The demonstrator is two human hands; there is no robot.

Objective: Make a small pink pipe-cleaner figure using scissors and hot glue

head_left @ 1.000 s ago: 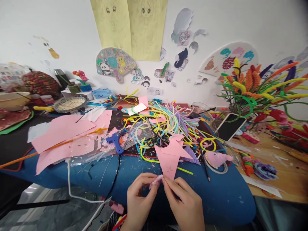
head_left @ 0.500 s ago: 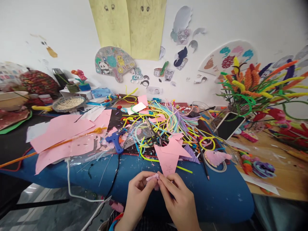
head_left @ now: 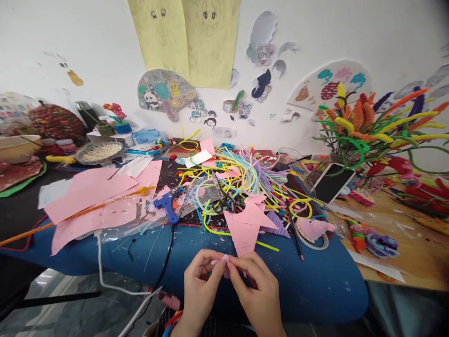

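A small pale pink fuzzy piece (head_left: pixel 225 259) is held between both hands over the front edge of the blue table. My left hand (head_left: pixel 202 281) pinches it from the left, with a colourful band at the wrist. From the right, my right hand (head_left: pixel 256 285) closes thumb and fingers on the same piece, partly hiding it. Just beyond the fingers lies a pink paper star (head_left: pixel 245 224) with a small star drawn on its lower point. Beside that star is a purple ridged piece (head_left: pixel 278 223).
A blue glue gun (head_left: pixel 170 206) rests on plastic left of centre, its cord running off the front edge. Behind are heaped pipe cleaners (head_left: pixel 252 173). A pencil (head_left: pixel 296 234), a pink fuzzy figure (head_left: pixel 314 228) and a phone (head_left: pixel 334 182) lie to the right.
Both hands have shifted slightly left with the pink piece, and their fingers have moved a little around it. The view has also shifted slightly.
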